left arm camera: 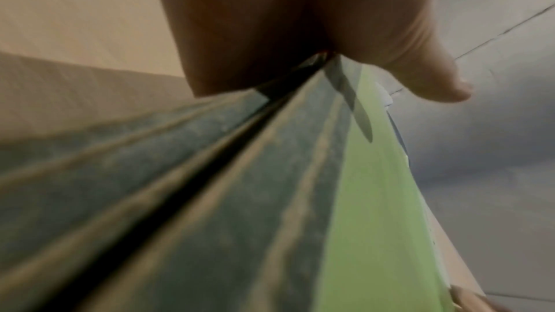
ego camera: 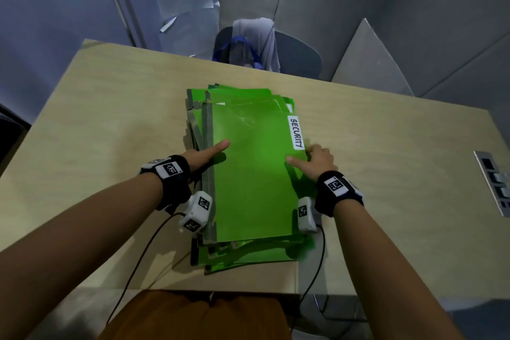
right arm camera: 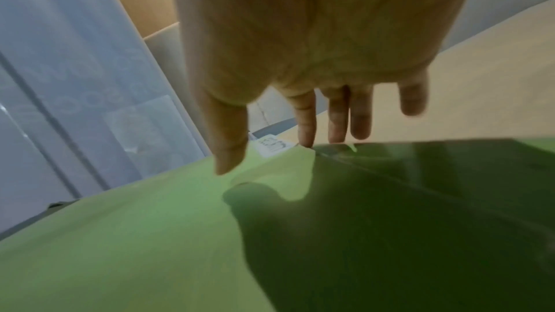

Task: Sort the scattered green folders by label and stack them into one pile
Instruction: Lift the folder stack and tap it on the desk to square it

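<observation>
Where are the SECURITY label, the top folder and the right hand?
SECURITY label (ego camera: pixel 296 133), head view, middle of the white strip.
top folder (ego camera: pixel 251 188), head view, bare green cover.
right hand (ego camera: pixel 317 161), head view, back of the hand.

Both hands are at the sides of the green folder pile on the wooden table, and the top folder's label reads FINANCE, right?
Not quite. The top folder's label reads SECURITY, as the head view shows. The rest stands: left hand and right hand flank the green folder pile on the wooden table.
</observation>
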